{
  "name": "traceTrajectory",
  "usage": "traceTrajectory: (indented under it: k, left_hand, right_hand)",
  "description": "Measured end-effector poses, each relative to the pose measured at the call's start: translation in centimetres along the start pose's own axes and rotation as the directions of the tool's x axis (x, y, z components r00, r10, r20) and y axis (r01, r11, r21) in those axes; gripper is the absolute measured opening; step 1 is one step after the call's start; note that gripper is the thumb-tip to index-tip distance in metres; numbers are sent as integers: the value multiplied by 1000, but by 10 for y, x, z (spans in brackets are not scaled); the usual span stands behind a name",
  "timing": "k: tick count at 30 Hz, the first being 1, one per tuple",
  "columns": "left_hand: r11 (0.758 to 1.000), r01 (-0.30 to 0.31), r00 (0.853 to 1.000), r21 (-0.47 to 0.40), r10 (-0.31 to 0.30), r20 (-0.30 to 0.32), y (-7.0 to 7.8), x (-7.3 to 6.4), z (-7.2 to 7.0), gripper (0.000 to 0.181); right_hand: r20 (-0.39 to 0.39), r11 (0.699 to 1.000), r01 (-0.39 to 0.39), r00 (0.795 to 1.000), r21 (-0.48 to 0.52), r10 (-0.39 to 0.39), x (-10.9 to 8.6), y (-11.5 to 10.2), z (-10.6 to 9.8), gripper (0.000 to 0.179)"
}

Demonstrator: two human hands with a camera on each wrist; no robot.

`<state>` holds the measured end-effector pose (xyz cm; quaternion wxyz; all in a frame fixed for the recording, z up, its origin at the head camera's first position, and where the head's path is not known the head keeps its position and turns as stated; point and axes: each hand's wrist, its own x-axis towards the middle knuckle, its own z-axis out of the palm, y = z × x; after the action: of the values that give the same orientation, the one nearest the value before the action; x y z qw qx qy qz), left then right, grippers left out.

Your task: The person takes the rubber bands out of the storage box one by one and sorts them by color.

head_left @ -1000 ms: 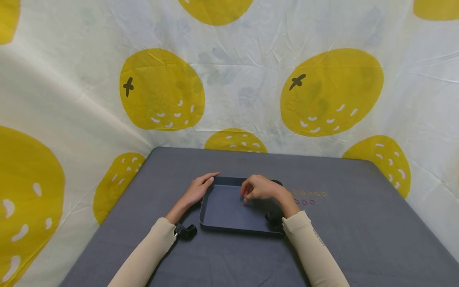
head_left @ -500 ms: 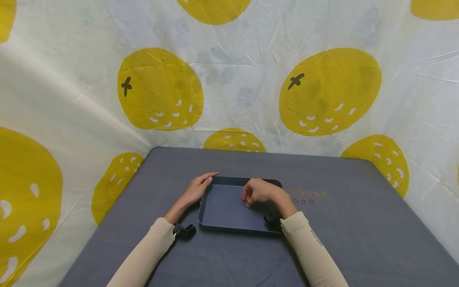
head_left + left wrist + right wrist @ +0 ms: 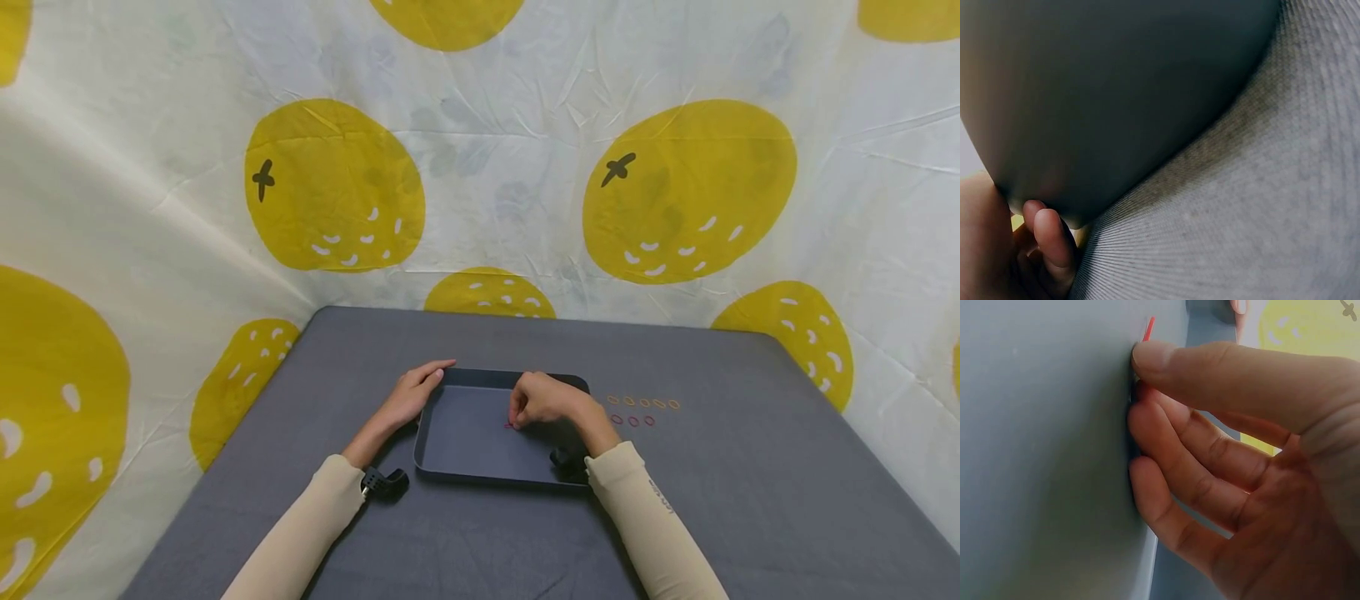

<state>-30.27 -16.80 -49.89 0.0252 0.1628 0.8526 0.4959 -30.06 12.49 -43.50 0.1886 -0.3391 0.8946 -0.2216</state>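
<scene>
In the head view a dark grey rectangular tray lies on the table. My left hand holds its far left corner, thumb by the rim; curled fingertips show against its outer wall in the left wrist view. Over the tray's middle, my right hand points down and pinches a thin red rubber band close to the tray floor. A short red end of the rubber band sticks out past the thumb in the right wrist view; the rest is hidden by the fingers.
Right of the tray, several orange rubber bands lie in a row on the grey table. A nearer row holds red rubber bands. A fabric sheet with yellow fruit prints hangs behind the table.
My right hand has lowered to the tray floor, shifting slightly right, with the red rubber band at its fingertips. The left hand stays at the tray's corner.
</scene>
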Motion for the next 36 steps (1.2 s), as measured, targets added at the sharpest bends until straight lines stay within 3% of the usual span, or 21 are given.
traceTrajectory:
  k: [36]
  left_hand:
    - [1000, -18, 1000, -13, 18, 2, 0, 0, 0, 44]
  right_hand:
    - [-52, 997, 38, 998, 62, -35, 1, 0, -4, 13]
